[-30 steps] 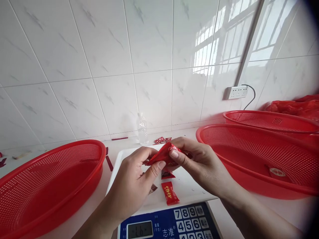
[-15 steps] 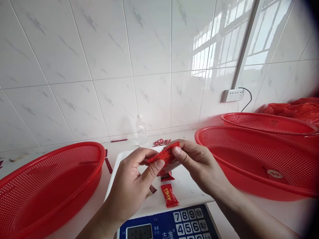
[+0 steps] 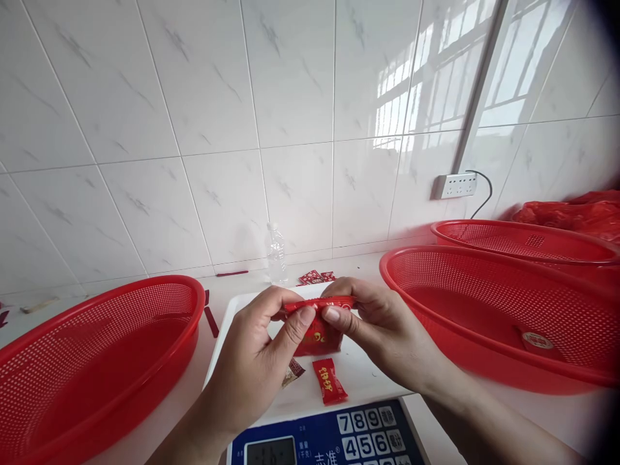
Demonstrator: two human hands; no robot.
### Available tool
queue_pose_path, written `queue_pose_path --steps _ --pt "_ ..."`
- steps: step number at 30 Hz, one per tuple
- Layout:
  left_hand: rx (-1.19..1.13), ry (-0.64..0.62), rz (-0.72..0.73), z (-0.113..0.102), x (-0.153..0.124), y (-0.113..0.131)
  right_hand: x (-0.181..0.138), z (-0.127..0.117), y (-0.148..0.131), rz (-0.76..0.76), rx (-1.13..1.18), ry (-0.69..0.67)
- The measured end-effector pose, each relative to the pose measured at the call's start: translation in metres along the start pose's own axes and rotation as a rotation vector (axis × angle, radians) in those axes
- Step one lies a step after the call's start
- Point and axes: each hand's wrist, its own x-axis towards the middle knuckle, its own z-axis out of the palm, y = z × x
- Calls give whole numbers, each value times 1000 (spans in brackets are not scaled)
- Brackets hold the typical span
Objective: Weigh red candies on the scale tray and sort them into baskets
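Note:
A small red plastic pouch (image 3: pixel 320 341) with gold lettering hangs upright over the white pan (image 3: pixel 371 382) of a weighing scale. My left hand (image 3: pixel 261 345) pinches its top edge on the left, thumb in front and fingers behind. On the right, my right hand (image 3: pixel 385 332) grips the same edge, and the two thumb tips nearly meet. Whether the pouch's mouth is parted I cannot tell. Below it on the pan lie a red wrapped candy (image 3: pixel 329 381) with gold characters and a brown-and-white packet (image 3: pixel 293 372), partly hidden by my left hand.
Red perforated baskets stand to the left (image 3: pixel 101 381) and right (image 3: pixel 484 310), with another basket (image 3: pixel 523 239) behind. A clear bottle (image 3: pixel 276 255) and red packets (image 3: pixel 314 277) lie behind the pan. The scale's blue keypad panel (image 3: pixel 314 431) is in front.
My hands have come closer together and levelled the pouch's tilted top edge. Its gold-lettered face now hangs toward me, covering the dark red packet seen beneath before.

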Motion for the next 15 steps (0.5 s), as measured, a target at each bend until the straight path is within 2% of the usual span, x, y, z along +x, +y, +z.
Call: queue_pose_path --steps 4,10,15 --pt "-11 20 35 1 0 0 0 1 1 -5 30 43" --pt "32 80 118 1 1 1 2 4 1 57 46 -8" --pt "55 150 115 0 1 1 3 2 4 -5 -9 101"
